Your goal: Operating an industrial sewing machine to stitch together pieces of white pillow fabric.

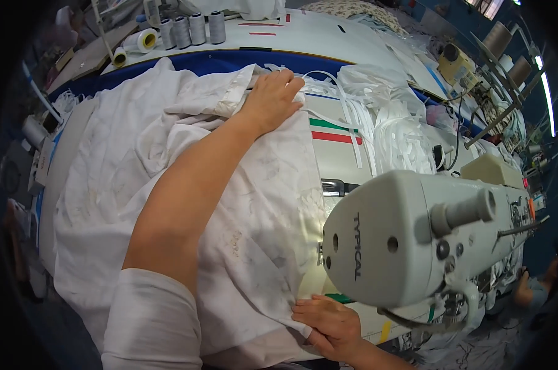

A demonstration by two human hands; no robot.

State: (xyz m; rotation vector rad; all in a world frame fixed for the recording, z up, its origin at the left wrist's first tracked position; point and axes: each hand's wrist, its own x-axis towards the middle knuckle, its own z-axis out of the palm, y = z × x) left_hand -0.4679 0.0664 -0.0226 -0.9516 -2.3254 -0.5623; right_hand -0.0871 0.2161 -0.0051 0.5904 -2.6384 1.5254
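Note:
A large white cloth [254, 185] with brownish marks lies spread over the sewing machine table. My left hand [269, 102] is at its far edge, fingers bent over the cloth and closed on it; the fingertips are partly hidden. Near the front, my right hand [331, 324] pinches the cloth's right edge. Between my hands, that edge passes beside the needle area of a pale sewing machine [377, 240]. A lit patch shows there. The machine head hides part of the table to the right.
Several grey thread cones [197, 29] stand at the back left, beside a yellow-and-white roll [144, 41]. White tapes [365, 139] and a clear plastic bag [377, 83] lie behind the machine. A thread stand [497, 43] rises at the far right.

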